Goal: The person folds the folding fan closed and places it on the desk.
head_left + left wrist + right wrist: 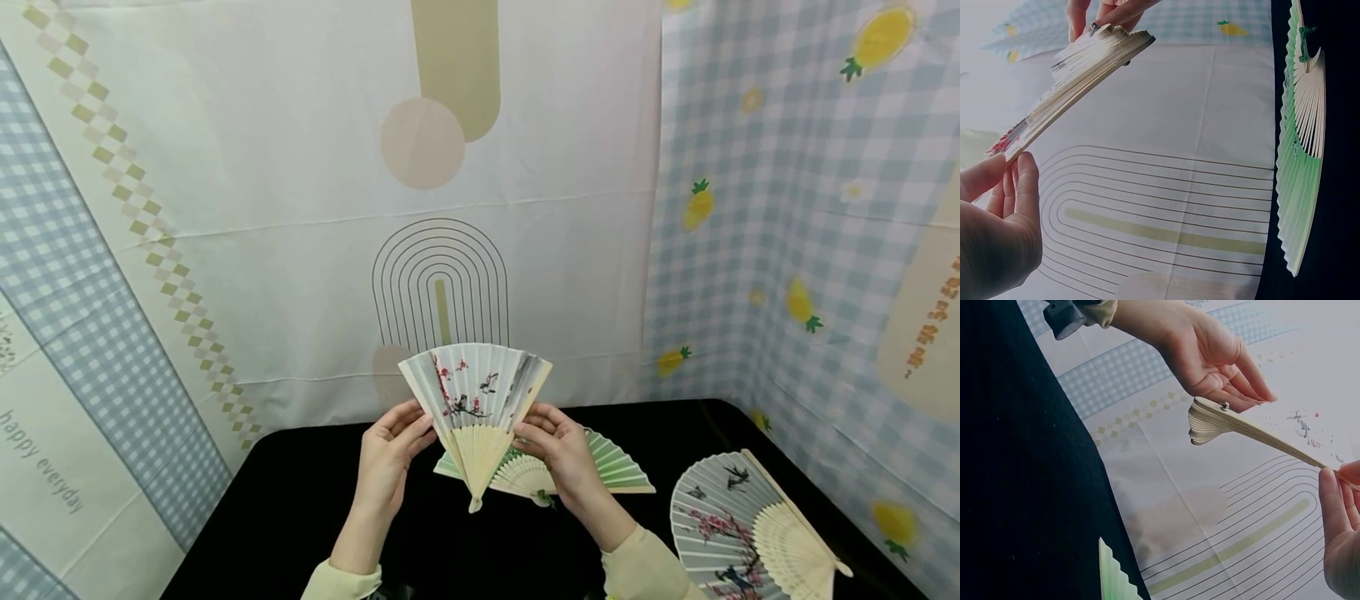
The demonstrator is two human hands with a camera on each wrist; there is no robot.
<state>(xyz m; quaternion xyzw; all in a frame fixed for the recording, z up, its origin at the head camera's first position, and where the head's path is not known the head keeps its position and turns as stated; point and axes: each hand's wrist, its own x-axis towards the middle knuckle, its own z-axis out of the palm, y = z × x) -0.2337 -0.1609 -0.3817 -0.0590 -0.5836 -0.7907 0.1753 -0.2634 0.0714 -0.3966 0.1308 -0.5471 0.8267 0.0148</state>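
Note:
A folding fan (476, 398) with a pale leaf painted with blossoms and birds is held upright over the black table (300, 492), partly spread. My left hand (418, 427) pinches its left outer rib and my right hand (529, 435) pinches its right outer rib. In the left wrist view the fan (1069, 78) runs edge-on from my left hand (1007, 169) up to my right hand (1107, 15). In the right wrist view the fan (1254, 431) is also edge-on, with its pivot beside my left hand (1241, 397) and its far edge at my right hand (1338, 481).
A green fan (617, 467) lies spread on the table just behind my right hand. A grey fan with blossoms (738, 525) lies open at the front right. Patterned cloth backdrops (300, 208) close in the back and both sides.

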